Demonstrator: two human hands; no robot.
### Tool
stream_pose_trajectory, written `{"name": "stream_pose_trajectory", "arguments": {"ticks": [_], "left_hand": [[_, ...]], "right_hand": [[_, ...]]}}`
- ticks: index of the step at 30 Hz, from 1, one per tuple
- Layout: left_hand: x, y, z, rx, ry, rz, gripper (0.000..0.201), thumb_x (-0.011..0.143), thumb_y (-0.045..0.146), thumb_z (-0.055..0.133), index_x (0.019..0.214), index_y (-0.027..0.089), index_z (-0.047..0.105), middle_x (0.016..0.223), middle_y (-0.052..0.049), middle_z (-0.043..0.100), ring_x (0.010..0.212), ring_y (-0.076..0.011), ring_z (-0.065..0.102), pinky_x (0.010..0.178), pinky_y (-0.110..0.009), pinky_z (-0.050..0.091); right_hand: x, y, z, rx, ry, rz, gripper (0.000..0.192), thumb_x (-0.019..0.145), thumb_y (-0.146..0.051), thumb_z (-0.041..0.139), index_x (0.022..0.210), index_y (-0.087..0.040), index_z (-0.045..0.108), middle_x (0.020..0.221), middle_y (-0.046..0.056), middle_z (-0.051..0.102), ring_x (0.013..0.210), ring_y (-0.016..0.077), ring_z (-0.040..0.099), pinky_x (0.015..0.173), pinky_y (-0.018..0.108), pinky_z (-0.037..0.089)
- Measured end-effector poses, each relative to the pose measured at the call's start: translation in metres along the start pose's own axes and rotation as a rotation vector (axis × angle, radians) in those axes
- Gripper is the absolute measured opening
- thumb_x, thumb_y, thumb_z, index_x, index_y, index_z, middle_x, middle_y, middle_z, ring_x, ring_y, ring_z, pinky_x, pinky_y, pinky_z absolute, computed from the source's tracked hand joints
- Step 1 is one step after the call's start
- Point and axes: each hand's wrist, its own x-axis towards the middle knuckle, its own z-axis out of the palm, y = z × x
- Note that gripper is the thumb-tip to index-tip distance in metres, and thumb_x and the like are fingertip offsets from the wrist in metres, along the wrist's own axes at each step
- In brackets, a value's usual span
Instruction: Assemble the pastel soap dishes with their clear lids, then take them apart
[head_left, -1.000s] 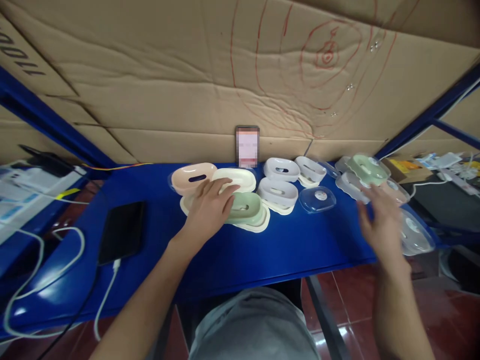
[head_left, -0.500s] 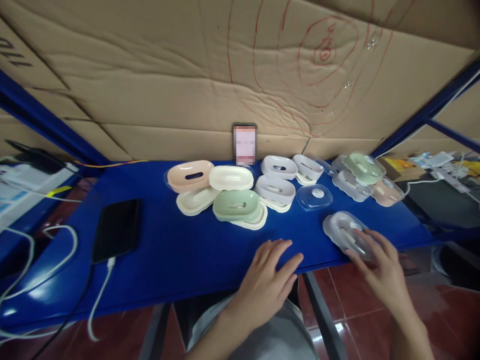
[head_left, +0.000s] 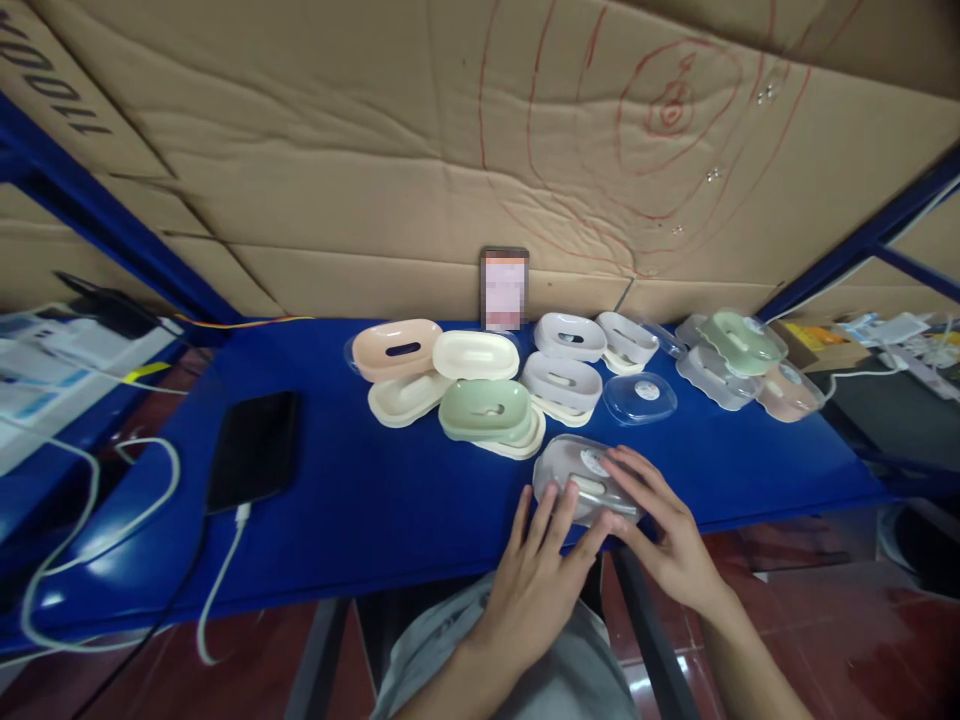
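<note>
We hold the grey lidded soap case (head_left: 581, 480) between both hands at the near edge of the blue table (head_left: 390, 500): the right hand (head_left: 664, 530) lies over its right end with the fingers spread across the clear lid, and the left hand (head_left: 536, 570) meets its near-left side with the fingertips on the rim. Neither hand is clenched; both press lightly on the case with the fingers extended, and the case rests on the table surface. Half a second ago the right hand alone was sliding this case along the right part of the table, while the left hand lay flat and bare near the middle; the case has since travelled leftward to a position directly in front of us, and the left hand has closed in on it. We judge that the case has been brought to a working position where both hands can act on it. Beyond it lie the green tray (head_left: 485, 408), the loose clear lid (head_left: 640, 396) and the black phone (head_left: 253, 450) at the left, all unmoved.
</note>
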Motion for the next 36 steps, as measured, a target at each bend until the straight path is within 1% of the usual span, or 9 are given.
{"name": "stream_pose_trajectory", "arguments": {"ticks": [5, 12, 16, 18, 21, 25, 28, 32, 36], "left_hand": [[0.0, 0.001, -0.001, 0.039, 0.031, -0.028, 0.067, 0.1, 0.03, 0.071, 0.162, 0.029, 0.048, 0.162, -0.014, 0.053, 0.15, -0.0363, 0.05, 0.122, -0.06, 0.044], [-0.005, 0.002, -0.004, 0.013, 0.073, -0.168, 0.053, 0.098, 0.022, 0.074, 0.15, 0.026, 0.062, 0.13, -0.014, 0.071, 0.114, -0.0293, 0.07, 0.109, -0.055, 0.051], [-0.003, -0.001, -0.007, -0.021, 0.058, -0.181, 0.033, 0.102, 0.026, 0.069, 0.135, 0.026, 0.07, 0.143, -0.013, 0.068, 0.133, -0.0316, 0.063, 0.119, -0.06, 0.039], [0.0, -0.005, -0.011, -0.045, -0.019, -0.124, 0.033, 0.105, 0.026, 0.065, 0.138, 0.024, 0.067, 0.151, -0.012, 0.065, 0.142, -0.032, 0.056, 0.121, -0.061, 0.035], [0.01, -0.015, -0.021, -0.083, -0.132, -0.041, 0.033, 0.107, 0.026, 0.062, 0.139, 0.02, 0.065, 0.149, -0.012, 0.067, 0.137, -0.0307, 0.059, 0.116, -0.058, 0.04], [0.024, -0.031, -0.034, -0.234, -0.187, -0.057, 0.026, 0.106, 0.026, 0.065, 0.131, 0.023, 0.067, 0.14, -0.007, 0.073, 0.129, -0.0274, 0.064, 0.109, -0.054, 0.041], [0.03, -0.039, -0.038, -0.328, -0.145, -0.097, 0.026, 0.107, 0.03, 0.065, 0.132, 0.026, 0.068, 0.131, -0.003, 0.077, 0.125, -0.0247, 0.065, 0.106, -0.051, 0.041], [0.028, -0.045, -0.039, -0.351, 0.005, -0.143, 0.022, 0.107, 0.031, 0.064, 0.128, 0.027, 0.071, 0.126, -0.003, 0.079, 0.122, -0.0227, 0.067, 0.103, -0.045, 0.042], [0.018, -0.055, -0.05, -0.27, 0.156, -0.164, 0.018, 0.105, 0.023, 0.066, 0.121, 0.026, 0.073, 0.12, -0.003, 0.081, 0.118, -0.0228, 0.069, 0.109, -0.045, 0.04]], "right_hand": [[0.017, 0.0, -0.008, 0.022, 0.014, 0.029, 0.053, 0.105, -0.034, 0.066, 0.157, -0.039, 0.056, 0.16, 0.008, 0.058, 0.152, 0.0314, 0.052, 0.124, 0.055, 0.047], [0.022, -0.007, -0.008, 0.031, -0.046, -0.002, 0.049, 0.105, -0.034, 0.065, 0.154, -0.037, 0.059, 0.156, 0.008, 0.063, 0.148, 0.0323, 0.056, 0.12, 0.057, 0.051], [0.03, -0.009, -0.014, -0.009, -0.098, -0.099, 0.051, 0.106, -0.035, 0.064, 0.156, -0.036, 0.057, 0.158, 0.008, 0.06, 0.151, 0.0328, 0.053, 0.121, 0.057, 0.05], [0.048, -0.004, -0.018, -0.097, -0.042, -0.175, 0.052, 0.105, -0.037, 0.064, 0.156, -0.035, 0.057, 0.159, 0.008, 0.059, 0.152, 0.0333, 0.051, 0.124, 0.059, 0.045], [0.091, 0.012, -0.023, -0.207, 0.032, -0.225, 0.048, 0.107, -0.037, 0.06, 0.155, -0.033, 0.058, 0.157, 0.009, 0.06, 0.15, 0.0308, 0.053, 0.126, 0.057, 0.042], [0.129, 0.027, -0.024, -0.337, 0.006, -0.191, 0.048, 0.11, -0.044, 0.052, 0.156, -0.03, 0.055, 0.167, 0.011, 0.049, 0.161, 0.0342, 0.037, 0.13, 0.065, 0.028], [0.103, 0.017, -0.013, -0.342, 0.082, -0.202, 0.051, 0.112, -0.04, 0.045, 0.162, -0.033, 0.046, 0.167, 0.01, 0.05, 0.159, 0.0335, 0.04, 0.129, 0.065, 0.03], [0.025, 0.0, 0.024, -0.271, 0.252, -0.345, 0.058, 0.11, -0.039, 0.05, 0.166, -0.033, 0.039, 0.155, 0.013, 0.06, 0.146, 0.0337, 0.056, 0.116, 0.059, 0.049], [-0.012, -0.006, 0.057, -0.368, 0.094, -0.353, 0.074, 0.102, -0.038, 0.069, 0.168, -0.033, 0.035, 0.154, 0.013, 0.062, 0.149, 0.0355, 0.053, 0.12, 0.062, 0.045]]}}
